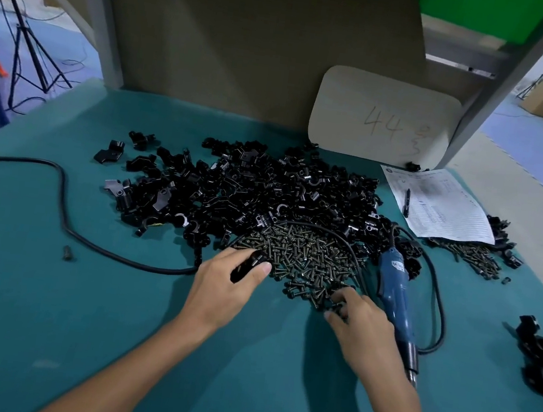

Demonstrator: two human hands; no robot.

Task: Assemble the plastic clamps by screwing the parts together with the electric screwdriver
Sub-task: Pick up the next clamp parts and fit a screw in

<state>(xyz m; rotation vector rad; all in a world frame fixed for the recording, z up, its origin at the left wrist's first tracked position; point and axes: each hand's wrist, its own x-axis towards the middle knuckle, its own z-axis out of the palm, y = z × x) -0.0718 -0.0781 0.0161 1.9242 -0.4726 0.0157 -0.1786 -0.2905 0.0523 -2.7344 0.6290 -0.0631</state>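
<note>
The black plastic clamp piece [247, 266] sat in the left hand [222, 284], thumb & fingers curled round it, at the near-left edge of the heap of dark metal screws [302, 249]. The right hand [363, 325] was down on the near edge of that heap w/ fingertips bent in among the screws; it looked like a pinch, but I couldn't tell if a screw was actually caught. Step in hand, as I judged it: fetching a screw for the held part, i.e. before any driving. The blue-bodied electric screwdriver [397, 291] lay flat on the teal table mat [109, 323] just right of the right hand, tip toward the person, not held. Next move prob. called for: work one screw free of the tangle, seat it in the part's hole (maybe w/ a mating half from the pile), then take the right hand over to the driver. Behind the screws & touching them spread the big pile of loose black plastic clamp parts [258, 187]. A black power cable [62, 209] looped across the left of the mat. Writing: a pale rounded-corner board [383, 117] propped at the back bore handwritten "44" + a squiggle I couldn't read; the printed white paper form [442, 207] w/ a black pen [407, 203] on it was too small to read, & the driver's body label was illegible too
</note>
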